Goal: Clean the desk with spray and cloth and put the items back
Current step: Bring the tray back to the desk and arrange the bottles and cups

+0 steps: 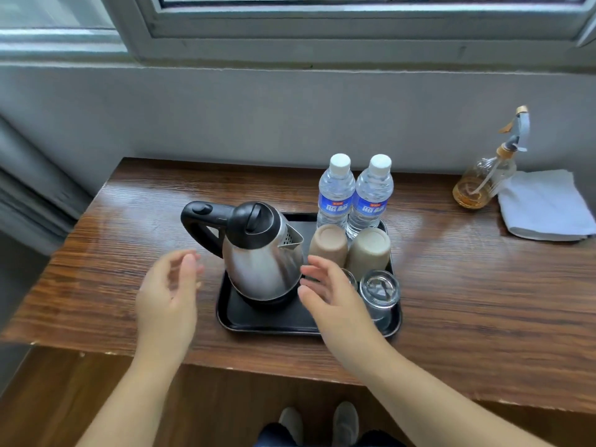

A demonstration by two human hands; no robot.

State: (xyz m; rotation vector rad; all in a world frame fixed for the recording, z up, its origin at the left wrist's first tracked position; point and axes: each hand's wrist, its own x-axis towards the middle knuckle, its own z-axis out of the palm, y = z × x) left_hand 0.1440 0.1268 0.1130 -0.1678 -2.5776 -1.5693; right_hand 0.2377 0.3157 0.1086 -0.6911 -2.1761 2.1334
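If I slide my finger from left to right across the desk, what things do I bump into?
Left hand → kettle → right hand → clear glass → spray bottle → folded white cloth.

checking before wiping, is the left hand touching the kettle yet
Apart. The head view shows bare wooden desk between the left hand and the kettle; its fingers are open, holding nothing.

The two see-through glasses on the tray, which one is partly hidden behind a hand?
The left glass. The right hand covers most of it, while the other glass, nearer the tray's right edge, shows fully.
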